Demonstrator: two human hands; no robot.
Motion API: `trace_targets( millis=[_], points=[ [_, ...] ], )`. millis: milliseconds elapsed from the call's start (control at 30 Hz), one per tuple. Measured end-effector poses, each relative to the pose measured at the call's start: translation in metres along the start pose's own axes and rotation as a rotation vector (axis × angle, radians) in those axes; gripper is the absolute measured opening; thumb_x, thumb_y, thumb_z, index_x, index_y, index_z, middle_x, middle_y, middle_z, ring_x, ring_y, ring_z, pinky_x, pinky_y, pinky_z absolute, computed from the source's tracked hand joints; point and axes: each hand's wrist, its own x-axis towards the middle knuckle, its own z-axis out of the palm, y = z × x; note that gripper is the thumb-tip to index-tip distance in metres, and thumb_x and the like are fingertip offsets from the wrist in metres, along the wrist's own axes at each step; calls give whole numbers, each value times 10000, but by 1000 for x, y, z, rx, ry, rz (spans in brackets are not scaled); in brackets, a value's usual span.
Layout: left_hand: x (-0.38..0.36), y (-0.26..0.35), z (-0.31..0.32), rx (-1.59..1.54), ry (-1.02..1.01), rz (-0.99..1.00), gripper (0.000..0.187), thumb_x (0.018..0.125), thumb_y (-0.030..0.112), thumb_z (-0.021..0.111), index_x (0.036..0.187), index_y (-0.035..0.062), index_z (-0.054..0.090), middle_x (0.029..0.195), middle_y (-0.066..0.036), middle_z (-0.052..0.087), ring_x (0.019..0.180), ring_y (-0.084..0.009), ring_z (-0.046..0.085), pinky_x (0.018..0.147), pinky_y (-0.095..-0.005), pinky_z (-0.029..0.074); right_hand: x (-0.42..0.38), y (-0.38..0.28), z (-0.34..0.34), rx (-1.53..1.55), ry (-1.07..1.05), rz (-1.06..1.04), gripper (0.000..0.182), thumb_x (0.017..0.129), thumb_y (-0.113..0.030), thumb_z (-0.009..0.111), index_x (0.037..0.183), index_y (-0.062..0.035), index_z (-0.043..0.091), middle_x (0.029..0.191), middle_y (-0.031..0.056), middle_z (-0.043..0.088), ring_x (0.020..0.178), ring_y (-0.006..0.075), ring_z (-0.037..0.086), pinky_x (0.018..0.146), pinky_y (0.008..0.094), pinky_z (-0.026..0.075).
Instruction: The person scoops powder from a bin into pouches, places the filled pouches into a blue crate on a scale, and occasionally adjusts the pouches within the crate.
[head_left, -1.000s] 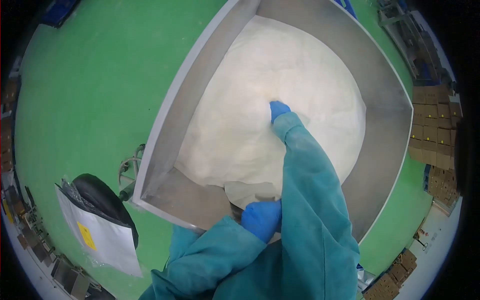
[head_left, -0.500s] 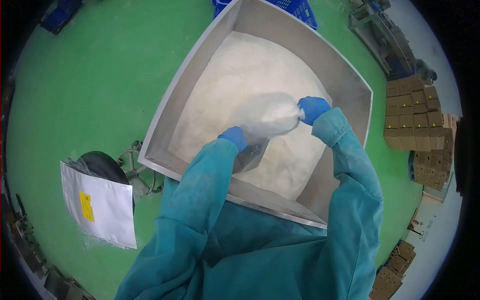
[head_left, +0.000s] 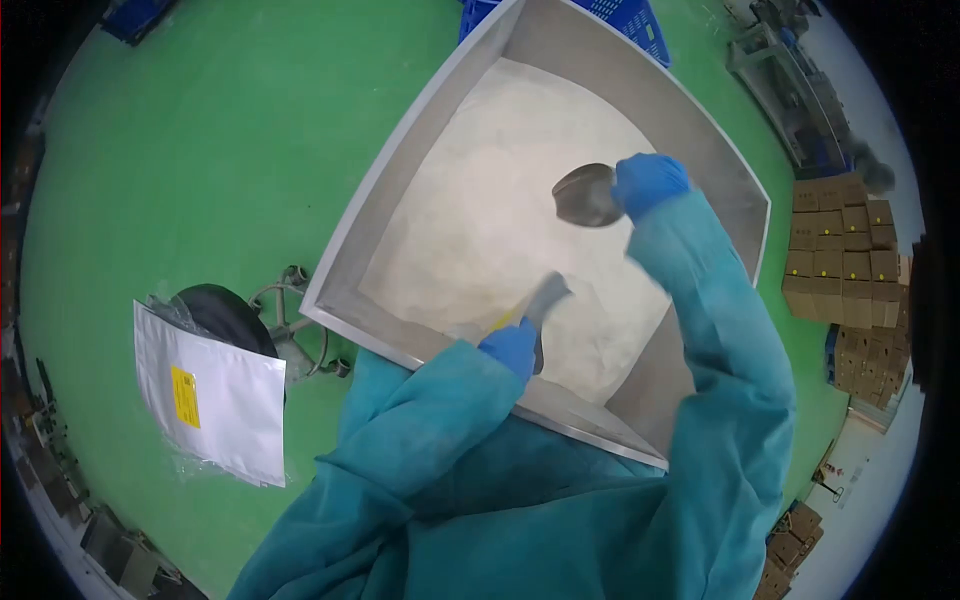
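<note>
A large metal bin (head_left: 400, 165) holds pale powder (head_left: 500, 180). My right hand (head_left: 650, 183), in a blue glove, is closed on a metal scoop (head_left: 587, 195), raised over the powder at the right. The scoop's bowl points left and looks empty. Near the bin's front wall, my left hand (head_left: 511, 348), also gloved in blue, is wrapped round a silvery bag (head_left: 548, 298) with a bit of yellow on it. The bag's top edge faces up and right; its lower part is partly hidden by my hand and sleeve.
A round black stool (head_left: 222, 318) stands left of the bin, with white bags (head_left: 235, 405) bearing a yellow label on it. Blue crates (head_left: 640, 28) sit behind the bin. Stacked cartons (head_left: 840, 250) and a metal stand (head_left: 785, 95) are at the right.
The scoop, heaped with powder before, now shows a bare bowl. My right hand has moved up and right. My left hand has shifted right and down, and the bag's mouth is turned differently.
</note>
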Motion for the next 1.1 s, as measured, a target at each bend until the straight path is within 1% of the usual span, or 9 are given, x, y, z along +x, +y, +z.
trace_targets(
  millis=[100,200,333,533,633,700,833,1000,1100],
  points=[
    [-13,-6,27,54,59,57,349,858,152,474,1193,55,465,804,-160,646,713,-336,641,616,-446,510,97,36,160,74,71,12,303,765,-381,607,866,-116,712,901,127,679,852,290,653,741,395,509],
    [-19,2,9,46,-15,78,350,856,128,465,1198,53,465,779,-154,645,678,-325,641,583,-441,507,152,-51,272,260,-259,-125,341,853,-372,496,942,-111,697,1008,149,659,961,311,624,858,417,472],
    [-4,0,7,20,-34,51,393,837,132,482,1217,38,460,772,-158,640,668,-324,639,567,-435,505,159,-149,363,723,30,126,310,862,-284,458,1006,-104,665,1035,182,639,973,350,608,873,421,463],
    [12,-8,-12,45,70,14,463,812,181,505,1254,50,464,811,-163,639,748,-336,631,659,-449,505,143,-113,367,642,-8,80,242,800,-248,537,926,-88,667,985,145,650,952,332,610,829,417,489],
    [24,-7,-35,-21,-1,-48,488,794,225,513,1258,77,481,919,-172,631,878,-351,601,776,-468,477,94,-51,270,584,-99,43,255,789,-285,546,913,-103,676,984,137,650,948,335,608,820,421,492],
    [38,-25,-22,-118,133,44,309,781,226,546,1048,71,561,971,-192,605,921,-363,590,792,-471,471,61,-7,222,510,-43,-2,255,776,-288,555,905,-107,681,965,142,656,912,338,617,800,429,495],
    [46,-20,-43,-119,51,-90,425,772,264,534,1152,74,545,1107,-181,571,1048,-342,538,882,-448,437,-13,34,91,284,-73,22,217,761,-268,572,852,-106,683,889,129,667,854,311,633,749,418,503],
    [46,-12,-34,-192,139,-169,347,783,271,542,1057,61,576,1118,-169,570,1056,-339,537,900,-444,435,-62,4,61,218,259,-249,164,763,-214,566,809,-108,682,836,113,667,814,291,641,720,406,504],
    [36,-2,-27,-211,243,-163,325,799,278,540,1033,58,590,1096,-163,584,1051,-335,546,885,-447,448,-61,-60,59,114,48,-392,209,752,-232,542,792,-81,682,805,115,663,782,293,637,739,398,496]
  ],
)
